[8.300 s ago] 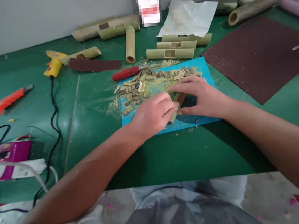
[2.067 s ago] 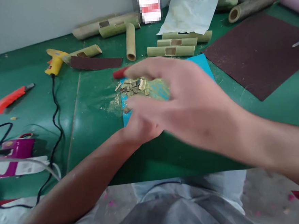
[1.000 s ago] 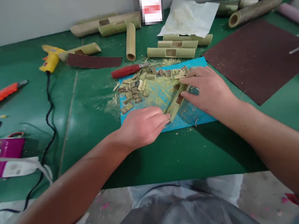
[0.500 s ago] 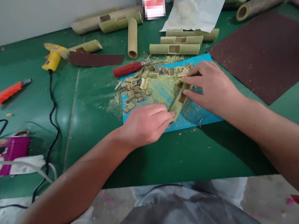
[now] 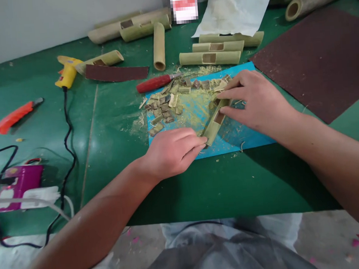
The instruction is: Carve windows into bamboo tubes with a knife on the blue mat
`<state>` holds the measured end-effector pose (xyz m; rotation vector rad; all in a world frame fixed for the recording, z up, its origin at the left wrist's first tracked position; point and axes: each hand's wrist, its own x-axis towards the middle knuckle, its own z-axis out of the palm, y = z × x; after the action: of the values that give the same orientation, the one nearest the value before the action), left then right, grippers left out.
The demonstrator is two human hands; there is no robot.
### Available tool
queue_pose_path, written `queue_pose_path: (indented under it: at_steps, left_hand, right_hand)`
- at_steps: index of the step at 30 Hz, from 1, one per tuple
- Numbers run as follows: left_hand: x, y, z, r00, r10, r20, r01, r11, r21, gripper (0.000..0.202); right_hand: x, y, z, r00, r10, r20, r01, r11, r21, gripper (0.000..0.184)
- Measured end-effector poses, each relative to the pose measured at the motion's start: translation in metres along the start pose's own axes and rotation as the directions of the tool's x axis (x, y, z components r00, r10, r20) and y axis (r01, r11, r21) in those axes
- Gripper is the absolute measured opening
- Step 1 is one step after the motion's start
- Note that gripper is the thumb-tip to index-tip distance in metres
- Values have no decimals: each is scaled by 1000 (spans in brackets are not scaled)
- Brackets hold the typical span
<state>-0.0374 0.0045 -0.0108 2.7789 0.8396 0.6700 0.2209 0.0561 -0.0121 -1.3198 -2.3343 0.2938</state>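
Observation:
A short green bamboo tube with a rectangular opening cut in its side lies slanted over a blue sheet. My right hand grips its upper part between thumb and fingers. At the lower end, the fingers of my left hand are pressed together, fingertips right beside the tube's rim. Whatever they pinch, if anything, is hidden. Cut bamboo chips and pale shavings cover the left and far parts of the sheet. Along its far left edge rests a red-handled knife.
Several bamboo tubes lie farther back, some under white paper. Brown sandpaper spreads at right, with a narrow strip at left. Left also are a yellow corded tool, an orange cutter and a purple box with cables.
My left fingertips have shifted slightly left, off the tube's lower end to just beside it. My right hand keeps its grip on the tube. The view has turned a little to the left.

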Motion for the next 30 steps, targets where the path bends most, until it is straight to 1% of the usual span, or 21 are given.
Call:
queue_pose_path:
  at_steps: [2,5,7,9,12,14,17,20,25,28,30]
  left_hand:
    - [6,-1,4,999,-33,-8,33,999,12,31]
    - [19,-5,12,995,-90,-31,91,996,18,30]
    - [25,-7,13,994,-104,-30,104,994,26,30]
    - [25,-6,11,997,-72,1,71,996,59,33]
    - [19,-2,2,999,-12,53,5,992,129,37]
    - [16,1,-1,998,7,64,-17,986,164,36]
    - [19,0,-1,999,-12,53,2,981,192,36]
    - [24,-5,3,998,-58,27,53,987,151,34]
    - [19,-9,1,998,-36,51,33,998,59,29]
    - [18,-10,2,998,-46,38,43,996,75,30]
    - [20,-10,3,998,-54,26,52,995,84,32]
  right_hand:
    - [0,-2,-1,1000,16,-22,-16,1000,19,30]
    - [-1,-4,-3,997,34,-63,-29,997,76,18]
    - [-1,-4,-2,997,36,-72,-29,995,94,14]
    - [0,-3,-1,998,32,-60,-26,996,87,15]
    - [2,-1,2,999,-1,-36,4,998,64,15]
    - [3,-2,3,1000,-28,-13,28,999,44,17]
    - [5,-5,2,999,-29,36,28,999,30,21]
    - [6,-8,0,998,-14,62,12,999,33,25]
    - [8,-9,3,998,-43,36,43,999,-3,27]
    - [9,-9,5,998,-52,32,53,998,-25,28]
    - [9,-9,6,999,-47,21,47,999,-11,26]
